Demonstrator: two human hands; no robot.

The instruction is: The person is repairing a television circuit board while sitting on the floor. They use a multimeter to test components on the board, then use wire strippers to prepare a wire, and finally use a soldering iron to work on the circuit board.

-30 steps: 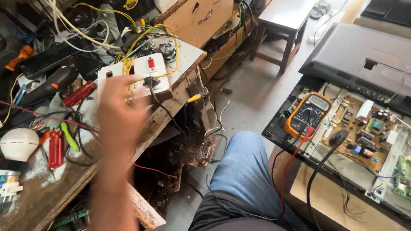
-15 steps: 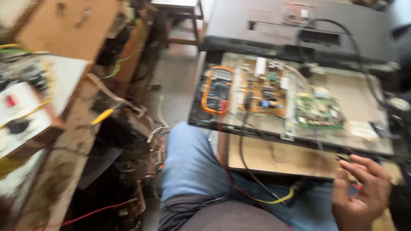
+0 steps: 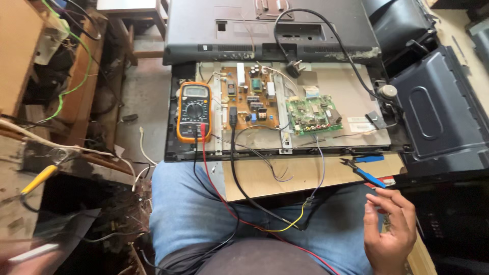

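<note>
Blue-handled pliers [image 3: 365, 168] on wooden board [image 3: 265, 178], right hand [image 3: 389, 229] just beside.

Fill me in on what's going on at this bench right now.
A seated person has an opened flat-screen set lying in front of their knees, back cover off, with a brown power board and a green circuit board exposed. An orange multimeter rests on the set's left side, its red and black leads trailing over the person's lap. The right hand hovers open near blue-handled pliers on the wooden board, holding nothing. The left hand is out of view.
</note>
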